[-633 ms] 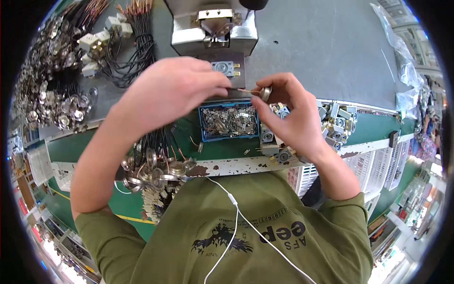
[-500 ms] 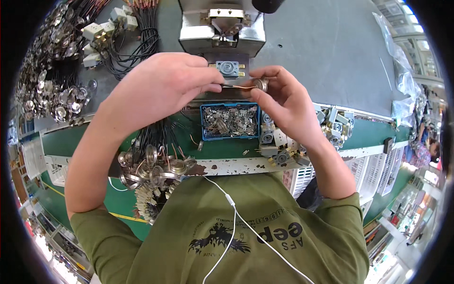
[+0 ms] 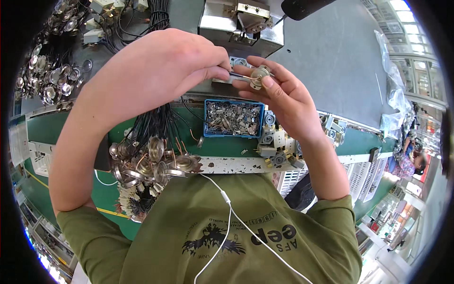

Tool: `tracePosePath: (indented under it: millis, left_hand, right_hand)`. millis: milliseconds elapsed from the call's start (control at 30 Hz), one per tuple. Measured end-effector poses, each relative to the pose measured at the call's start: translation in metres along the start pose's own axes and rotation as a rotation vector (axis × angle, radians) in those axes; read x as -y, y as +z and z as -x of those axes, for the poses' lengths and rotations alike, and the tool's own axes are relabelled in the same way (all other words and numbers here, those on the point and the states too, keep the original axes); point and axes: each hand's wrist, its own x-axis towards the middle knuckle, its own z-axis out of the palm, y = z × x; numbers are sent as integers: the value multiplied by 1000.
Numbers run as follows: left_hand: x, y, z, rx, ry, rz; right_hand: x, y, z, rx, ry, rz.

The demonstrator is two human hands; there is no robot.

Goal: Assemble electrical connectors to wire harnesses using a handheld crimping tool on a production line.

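Note:
A round metal disc (image 3: pixel 258 78) with a copper-coloured thin tube is held between the thumb and fingers of my right hand (image 3: pixel 291 92). My left hand (image 3: pixel 189 59) is closed in a pinch on the dark sleeve (image 3: pixel 234 74) around that tube, left of the disc. Just beyond my fingertips sits a grey square switch body (image 3: pixel 240 61), partly covered by my hands. Below the hands, a blue tray (image 3: pixel 206 118) holds many small metal clips.
Black leads with metal discs (image 3: pixel 156 150) hang over the bench edge at left; more discs (image 3: pixel 54 80) lie farther left. Grey switch bodies (image 3: pixel 279 158) sit right of the tray. A metal fixture (image 3: pixel 241 31) stands at the back, near a dark cylindrical tool (image 3: pixel 305 7). Plastic wrap (image 3: pixel 392 90) lies far right.
The view has shifted, so the bench things sit differently in the picture. The disc in my right hand now shows more of its flat face, and my right fingers are more spread.

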Motion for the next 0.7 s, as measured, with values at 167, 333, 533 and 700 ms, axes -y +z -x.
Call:
tracePosePath:
  millis: [167, 333, 533, 700]
  left_hand:
    - [-1, 12, 0, -67, -36, -4]
    - [3, 45, 2, -112, -53, 223]
    - [8, 37, 4, -146, 111, -198]
    - [4, 28, 10, -108, 163, -383]
  right_hand:
    - [-6, 9, 8, -246, -112, 201]
    - [-10, 34, 5, -360, -344, 10]
    - [9, 12, -1, -179, -178, 47]
    - [31, 8, -14, 67, 103, 405]
